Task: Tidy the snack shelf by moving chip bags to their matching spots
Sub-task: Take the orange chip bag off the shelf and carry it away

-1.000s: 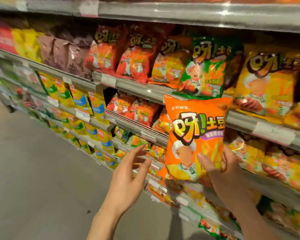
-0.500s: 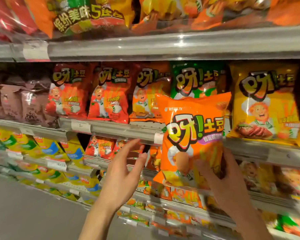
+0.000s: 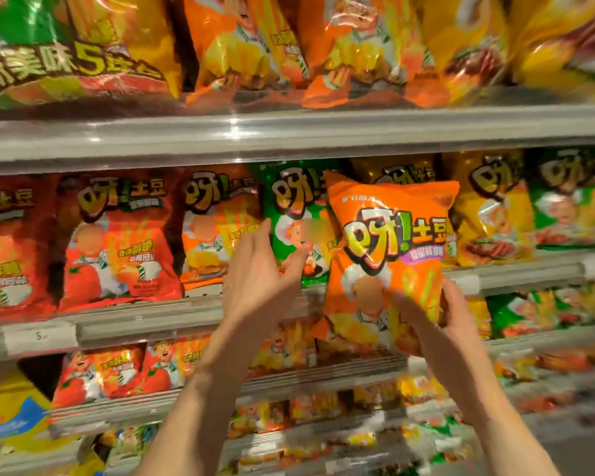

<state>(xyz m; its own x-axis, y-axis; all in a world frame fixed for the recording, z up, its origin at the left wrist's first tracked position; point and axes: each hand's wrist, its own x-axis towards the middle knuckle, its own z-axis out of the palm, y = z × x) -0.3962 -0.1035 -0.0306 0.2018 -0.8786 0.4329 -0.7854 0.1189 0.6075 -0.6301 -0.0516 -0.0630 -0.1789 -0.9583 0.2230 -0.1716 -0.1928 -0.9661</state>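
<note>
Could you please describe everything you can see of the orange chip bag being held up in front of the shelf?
The puffy orange foil chip bag carries large yellow lettering, a purple flavour band and a cartoon chef. It looks sealed and full. It stands roughly upright, tilted slightly, in front of the green chip bag on the middle shelf. The right hand grips its lower right corner; the left hand is open beside it, not touching it.
</note>
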